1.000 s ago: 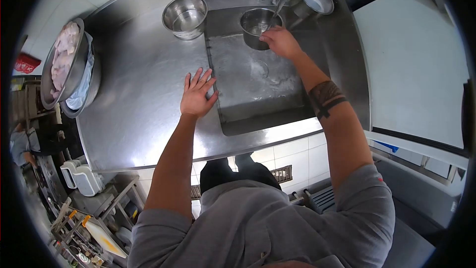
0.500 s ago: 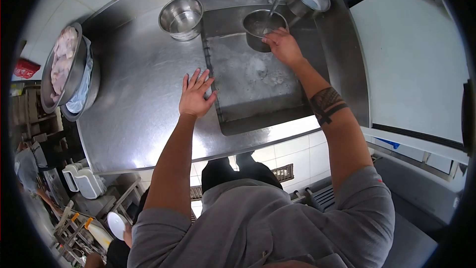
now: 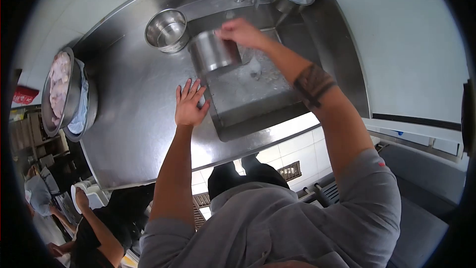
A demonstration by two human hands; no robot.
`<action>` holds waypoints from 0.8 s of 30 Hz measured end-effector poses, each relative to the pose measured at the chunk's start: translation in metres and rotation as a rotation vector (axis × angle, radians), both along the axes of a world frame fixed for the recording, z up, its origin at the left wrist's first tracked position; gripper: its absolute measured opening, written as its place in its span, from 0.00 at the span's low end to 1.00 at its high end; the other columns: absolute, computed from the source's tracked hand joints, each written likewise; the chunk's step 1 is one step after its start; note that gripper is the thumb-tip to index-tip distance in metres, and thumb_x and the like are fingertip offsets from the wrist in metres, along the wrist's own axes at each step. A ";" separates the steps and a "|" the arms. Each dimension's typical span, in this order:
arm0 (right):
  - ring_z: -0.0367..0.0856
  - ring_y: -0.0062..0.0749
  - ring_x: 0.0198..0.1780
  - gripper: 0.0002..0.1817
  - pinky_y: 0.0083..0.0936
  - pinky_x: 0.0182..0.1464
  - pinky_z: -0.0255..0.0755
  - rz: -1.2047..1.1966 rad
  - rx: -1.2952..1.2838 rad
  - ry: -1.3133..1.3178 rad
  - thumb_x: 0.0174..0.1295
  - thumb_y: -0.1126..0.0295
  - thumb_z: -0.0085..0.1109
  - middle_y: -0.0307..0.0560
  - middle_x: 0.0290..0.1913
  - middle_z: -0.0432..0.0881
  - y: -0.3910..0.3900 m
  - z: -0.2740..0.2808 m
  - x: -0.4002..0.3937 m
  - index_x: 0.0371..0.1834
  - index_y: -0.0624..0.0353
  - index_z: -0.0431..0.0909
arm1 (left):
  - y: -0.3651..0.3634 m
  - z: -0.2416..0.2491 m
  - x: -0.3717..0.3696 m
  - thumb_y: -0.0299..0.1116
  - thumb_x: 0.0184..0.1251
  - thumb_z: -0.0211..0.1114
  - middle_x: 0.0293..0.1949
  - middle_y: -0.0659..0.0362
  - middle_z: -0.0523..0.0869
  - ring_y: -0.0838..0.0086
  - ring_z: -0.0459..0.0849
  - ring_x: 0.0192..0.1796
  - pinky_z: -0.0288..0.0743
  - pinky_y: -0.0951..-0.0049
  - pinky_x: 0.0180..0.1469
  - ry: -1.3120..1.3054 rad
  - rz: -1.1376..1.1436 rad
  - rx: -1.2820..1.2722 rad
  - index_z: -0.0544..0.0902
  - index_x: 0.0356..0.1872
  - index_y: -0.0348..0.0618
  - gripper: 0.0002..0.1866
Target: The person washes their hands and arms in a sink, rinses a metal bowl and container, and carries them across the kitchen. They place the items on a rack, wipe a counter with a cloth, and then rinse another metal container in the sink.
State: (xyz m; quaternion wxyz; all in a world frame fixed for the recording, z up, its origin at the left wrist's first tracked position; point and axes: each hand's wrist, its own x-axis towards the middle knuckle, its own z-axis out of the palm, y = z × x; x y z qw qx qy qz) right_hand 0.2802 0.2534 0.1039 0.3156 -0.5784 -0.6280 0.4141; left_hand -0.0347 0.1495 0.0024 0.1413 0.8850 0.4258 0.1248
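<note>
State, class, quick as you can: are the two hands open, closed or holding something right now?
Left hand: open, resting spread on the steel counter.
Right hand: closed, holding the metal pot.

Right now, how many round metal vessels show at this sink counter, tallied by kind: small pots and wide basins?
Small pots: 3 (tilted pot in the right hand, left pot, back pot)
Wide basins: 2 (upper basin, lower basin)
Total: 5

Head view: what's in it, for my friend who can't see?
Someone's right hand holds a tilted metal pot at a steel sink; the left hand lies spread on the counter. A bowl holds raw meat.
</note>
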 end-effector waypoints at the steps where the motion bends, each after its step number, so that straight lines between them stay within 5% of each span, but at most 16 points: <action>1: 0.84 0.34 0.37 0.26 0.37 0.40 0.77 -0.108 -0.054 0.095 0.71 0.44 0.65 0.45 0.32 0.88 0.019 -0.002 0.007 0.41 0.62 0.87 | 0.000 0.000 0.001 0.45 0.68 0.69 0.79 0.64 0.72 0.60 0.60 0.84 0.44 0.44 0.85 -0.039 -0.004 0.003 0.83 0.66 0.56 0.26; 3: 0.87 0.38 0.40 0.30 0.41 0.41 0.80 -0.388 -0.077 0.087 0.70 0.40 0.64 0.47 0.39 0.90 0.070 -0.021 0.039 0.44 0.63 0.87 | 0.000 -0.002 0.002 0.45 0.68 0.70 0.79 0.64 0.72 0.60 0.61 0.83 0.44 0.44 0.85 -0.049 -0.009 0.013 0.82 0.66 0.56 0.26; 5: 0.88 0.42 0.46 0.36 0.47 0.42 0.83 -0.591 -0.223 0.434 0.69 0.36 0.63 0.53 0.48 0.88 0.061 0.008 0.054 0.49 0.66 0.85 | -0.001 -0.004 0.001 0.44 0.67 0.70 0.79 0.64 0.72 0.60 0.61 0.83 0.45 0.44 0.85 -0.050 0.014 0.017 0.82 0.66 0.57 0.26; 8: 0.87 0.45 0.53 0.44 0.47 0.46 0.84 -0.618 -0.199 0.418 0.66 0.33 0.65 0.59 0.54 0.86 0.066 -0.015 0.084 0.60 0.71 0.81 | 0.002 -0.001 -0.005 0.45 0.67 0.70 0.79 0.64 0.72 0.60 0.61 0.83 0.46 0.44 0.85 -0.044 0.050 0.007 0.83 0.66 0.57 0.26; 9: 0.86 0.41 0.50 0.44 0.44 0.46 0.83 -0.656 -0.246 0.440 0.60 0.34 0.73 0.50 0.53 0.85 0.057 -0.009 0.083 0.58 0.70 0.81 | 0.003 0.000 -0.005 0.45 0.67 0.70 0.79 0.64 0.72 0.61 0.61 0.83 0.46 0.44 0.85 -0.058 0.026 0.000 0.83 0.66 0.57 0.25; 13: 0.86 0.38 0.55 0.38 0.40 0.51 0.80 -0.332 -0.171 0.035 0.60 0.37 0.74 0.52 0.51 0.88 0.021 -0.001 0.074 0.54 0.67 0.86 | 0.000 0.000 -0.009 0.45 0.70 0.69 0.78 0.65 0.73 0.62 0.61 0.83 0.46 0.45 0.85 -0.107 0.021 -0.005 0.84 0.64 0.55 0.23; 15: 0.85 0.33 0.47 0.28 0.37 0.45 0.77 -0.039 -0.236 -0.618 0.61 0.44 0.75 0.51 0.42 0.86 0.022 0.009 0.069 0.39 0.63 0.88 | -0.001 0.000 -0.011 0.46 0.71 0.68 0.78 0.65 0.73 0.63 0.61 0.83 0.46 0.45 0.85 -0.097 0.036 -0.002 0.84 0.64 0.55 0.23; 17: 0.80 0.32 0.40 0.24 0.37 0.41 0.73 0.211 -0.289 -0.515 0.63 0.49 0.73 0.50 0.36 0.82 0.017 0.003 0.064 0.30 0.63 0.84 | 0.000 -0.001 -0.014 0.44 0.72 0.67 0.78 0.64 0.72 0.63 0.61 0.84 0.47 0.46 0.85 -0.097 0.012 0.011 0.82 0.66 0.54 0.23; 20: 0.82 0.38 0.35 0.23 0.37 0.42 0.76 0.559 -0.182 -0.529 0.70 0.48 0.66 0.51 0.30 0.83 0.026 -0.026 0.093 0.32 0.60 0.86 | 0.000 -0.013 -0.017 0.44 0.75 0.64 0.78 0.62 0.72 0.60 0.62 0.83 0.48 0.46 0.85 -0.088 0.013 0.058 0.81 0.68 0.53 0.23; 24: 0.83 0.45 0.36 0.22 0.39 0.44 0.76 0.258 -0.051 -0.566 0.72 0.50 0.63 0.52 0.33 0.85 0.044 -0.026 0.112 0.33 0.60 0.86 | 0.011 -0.004 -0.009 0.42 0.77 0.60 0.79 0.53 0.71 0.53 0.61 0.83 0.49 0.45 0.84 -0.199 0.130 0.045 0.78 0.71 0.46 0.25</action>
